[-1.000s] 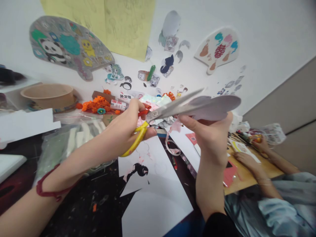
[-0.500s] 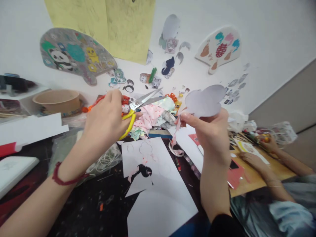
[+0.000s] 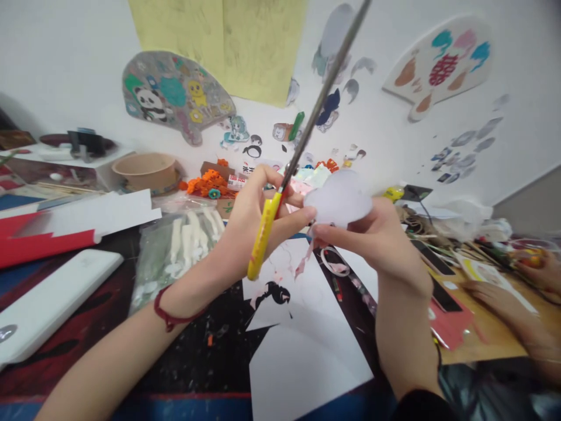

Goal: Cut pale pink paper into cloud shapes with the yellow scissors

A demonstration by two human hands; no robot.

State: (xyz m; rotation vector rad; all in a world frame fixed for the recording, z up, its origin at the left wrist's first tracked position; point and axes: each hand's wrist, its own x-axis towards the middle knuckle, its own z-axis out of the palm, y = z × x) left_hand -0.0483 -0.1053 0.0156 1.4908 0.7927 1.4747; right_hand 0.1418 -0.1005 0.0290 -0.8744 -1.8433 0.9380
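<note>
My left hand (image 3: 258, 216) has the yellow-handled scissors (image 3: 265, 234) hooked on it, blades pointing up and right. Its thumb and a finger also pinch the left edge of a white rounded paper cutout (image 3: 342, 202). From the right, my right hand (image 3: 372, 240) grips the same cutout between thumb and fingers. A thin pink strip (image 3: 304, 261) dangles beneath the fingers. Below lie white sheets (image 3: 307, 362) with faint pencil outlines and a black and pink cutout (image 3: 277, 292).
A bag of white strands (image 3: 177, 257) and a white box-like object (image 3: 56, 310) lie left. A round tan container (image 3: 144, 172) and orange pieces (image 3: 213, 182) stand behind. At right, another person's hands (image 3: 495, 298) rest near phones and papers.
My left hand has moved right to the cutout and now pinches its edge. The scissors have swung from pointing right to pointing steeply up. The view has shifted left.
</note>
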